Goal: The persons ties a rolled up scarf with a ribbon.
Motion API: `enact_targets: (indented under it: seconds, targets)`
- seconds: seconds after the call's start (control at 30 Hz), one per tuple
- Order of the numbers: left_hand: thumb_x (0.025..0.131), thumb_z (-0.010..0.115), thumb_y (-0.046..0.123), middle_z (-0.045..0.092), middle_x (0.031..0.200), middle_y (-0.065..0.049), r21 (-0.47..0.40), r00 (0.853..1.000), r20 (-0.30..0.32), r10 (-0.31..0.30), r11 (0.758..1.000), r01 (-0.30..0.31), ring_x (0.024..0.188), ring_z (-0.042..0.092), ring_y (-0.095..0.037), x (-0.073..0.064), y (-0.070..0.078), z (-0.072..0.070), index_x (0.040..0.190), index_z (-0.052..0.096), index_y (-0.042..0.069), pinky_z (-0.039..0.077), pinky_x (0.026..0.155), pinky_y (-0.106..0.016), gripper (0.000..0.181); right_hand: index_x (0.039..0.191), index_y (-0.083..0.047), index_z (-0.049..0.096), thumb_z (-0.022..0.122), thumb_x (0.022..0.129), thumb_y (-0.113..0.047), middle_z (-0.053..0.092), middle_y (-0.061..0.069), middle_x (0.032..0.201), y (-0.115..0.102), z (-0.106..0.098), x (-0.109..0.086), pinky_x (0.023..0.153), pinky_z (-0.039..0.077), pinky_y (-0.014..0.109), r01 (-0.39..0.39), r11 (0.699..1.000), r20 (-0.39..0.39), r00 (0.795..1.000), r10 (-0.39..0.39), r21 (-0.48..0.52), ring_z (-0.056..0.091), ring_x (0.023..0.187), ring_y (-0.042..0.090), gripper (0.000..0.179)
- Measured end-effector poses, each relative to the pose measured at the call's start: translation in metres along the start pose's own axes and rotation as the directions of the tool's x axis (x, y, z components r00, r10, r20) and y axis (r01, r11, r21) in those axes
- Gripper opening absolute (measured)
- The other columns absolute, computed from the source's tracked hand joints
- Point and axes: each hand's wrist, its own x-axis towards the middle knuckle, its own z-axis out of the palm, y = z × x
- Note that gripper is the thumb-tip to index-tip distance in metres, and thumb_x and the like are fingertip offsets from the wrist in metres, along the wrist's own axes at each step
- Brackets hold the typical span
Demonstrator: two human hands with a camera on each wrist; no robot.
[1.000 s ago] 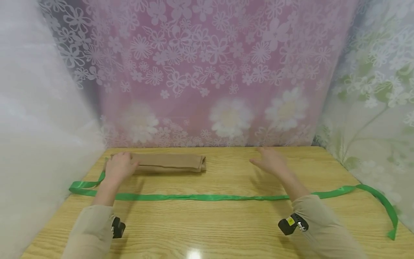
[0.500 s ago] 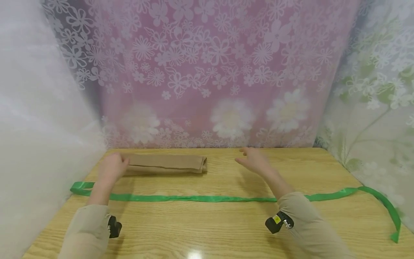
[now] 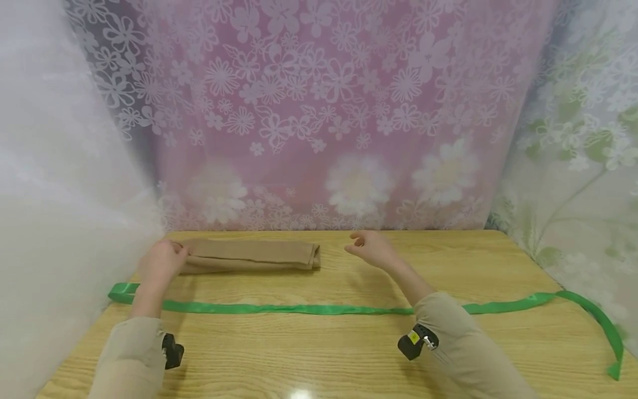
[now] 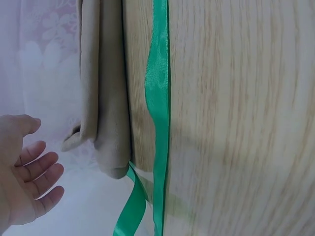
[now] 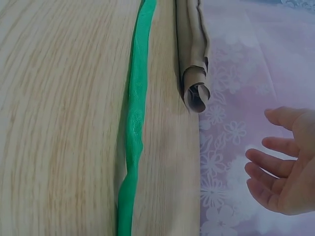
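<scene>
A long, folded roll of brown cloth (image 3: 254, 253) lies near the table's back edge. My left hand (image 3: 161, 261) is at its left end; in the left wrist view this hand (image 4: 27, 177) appears apart from the cloth (image 4: 110, 98), its fingers loosely bent and holding nothing. To the right of the roll, my right hand (image 3: 374, 250) hovers over the table. Its thumb and fingers are spread in the right wrist view, where the right hand (image 5: 283, 162) is beyond the cloth's rolled end (image 5: 197, 96). A green ribbon (image 3: 309, 309) stretches across the table in front of the cloth.
The wooden table (image 3: 299, 354) has a floral pink curtain (image 3: 319, 111) behind it. Pale sheeting (image 3: 65, 166) hangs at the left, and a leaf-patterned curtain (image 3: 583, 183) at the right. The ribbon's right end curls toward the table's right edge.
My left hand has shifted left along the cloth toward its end. My right hand has come left, closer to the roll's right end. The cloth and ribbon have stayed nearly in place.
</scene>
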Motion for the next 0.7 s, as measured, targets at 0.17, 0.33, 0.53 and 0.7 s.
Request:
enact_targets:
  seconds: [0.17, 0.33, 0.53, 0.7]
  targets:
    - [0.096, 0.04, 0.03, 0.045, 0.06, -0.006, 0.017, 0.998, 0.028, -0.063, 0.998, 0.063, 0.054, 0.043, -0.02, 0.003, -0.011, 0.0, 0.07, 0.05, 0.006, 0.036, 0.048, -0.031, 0.037, 0.13, -0.004, 0.051, 0.059, 0.09, -0.034, 0.061, 0.018, 0.114, -0.005, 0.006, 0.006, 0.081, 0.049, 0.046, -0.008, 1.0, 0.001, 1.0, 0.008, -0.011, 0.058, 0.102, 0.032, 0.05]
    - [0.095, 0.039, 0.035, 0.049, 0.071, -0.012, -0.004, 0.993, 0.057, -0.1, 0.995, 0.101, 0.061, 0.047, -0.024, 0.007, -0.017, 0.0, 0.084, 0.051, 0.001, 0.037, 0.052, -0.035, 0.038, 0.13, -0.005, 0.052, 0.059, 0.09, -0.033, 0.06, 0.017, 0.115, -0.011, 0.012, 0.015, 0.081, 0.049, 0.045, -0.027, 1.0, 0.013, 1.0, 0.027, -0.001, 0.058, 0.101, 0.032, 0.05]
    - [0.095, 0.04, 0.039, 0.055, 0.082, -0.019, -0.017, 0.989, 0.082, -0.12, 0.992, 0.122, 0.06, 0.048, -0.024, 0.009, -0.021, 0.004, 0.102, 0.053, -0.009, 0.038, 0.049, -0.033, 0.051, 0.13, -0.008, 0.053, 0.061, 0.089, -0.032, 0.059, 0.015, 0.116, -0.017, 0.021, 0.024, 0.079, 0.05, 0.043, -0.043, 0.998, 0.011, 0.999, 0.043, 0.034, 0.058, 0.101, 0.029, 0.048]
    - [0.095, 0.04, 0.046, 0.054, 0.107, -0.033, 0.002, 0.983, 0.112, -0.143, 0.99, 0.144, 0.074, 0.055, -0.035, 0.012, -0.024, 0.005, 0.119, 0.045, -0.016, 0.043, 0.058, -0.041, 0.067, 0.128, -0.008, 0.054, 0.062, 0.088, -0.032, 0.06, 0.015, 0.115, -0.021, 0.025, 0.029, 0.077, 0.05, 0.042, -0.045, 0.999, 0.009, 0.999, 0.045, 0.029, 0.059, 0.1, 0.028, 0.047]
